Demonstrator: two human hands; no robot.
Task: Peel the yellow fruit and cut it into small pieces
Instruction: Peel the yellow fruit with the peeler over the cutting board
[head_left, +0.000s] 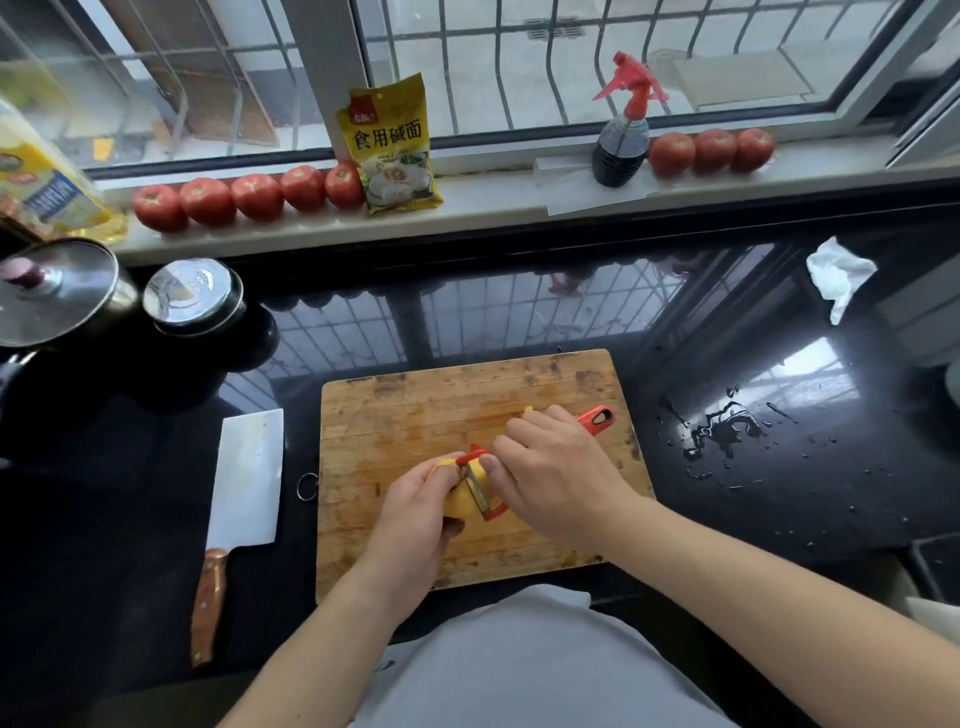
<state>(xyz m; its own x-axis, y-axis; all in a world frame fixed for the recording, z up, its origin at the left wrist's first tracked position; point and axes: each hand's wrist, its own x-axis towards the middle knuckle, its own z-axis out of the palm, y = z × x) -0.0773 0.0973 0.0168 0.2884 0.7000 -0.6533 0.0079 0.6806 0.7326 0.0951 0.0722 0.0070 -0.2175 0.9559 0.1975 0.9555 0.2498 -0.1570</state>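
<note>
One camera sits on the person's head, looking forward and steeply down. It hangs close over the counter, facing the window.

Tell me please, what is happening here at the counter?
A person is peeling a yellow fruit over a wooden cutting board. The left hand holds the fruit, and the right hand presses a red peeler against it. Part of the skin is already off. No cutting has begun: the cleaver lies untouched on the black counter, to the left of the board.
</note>
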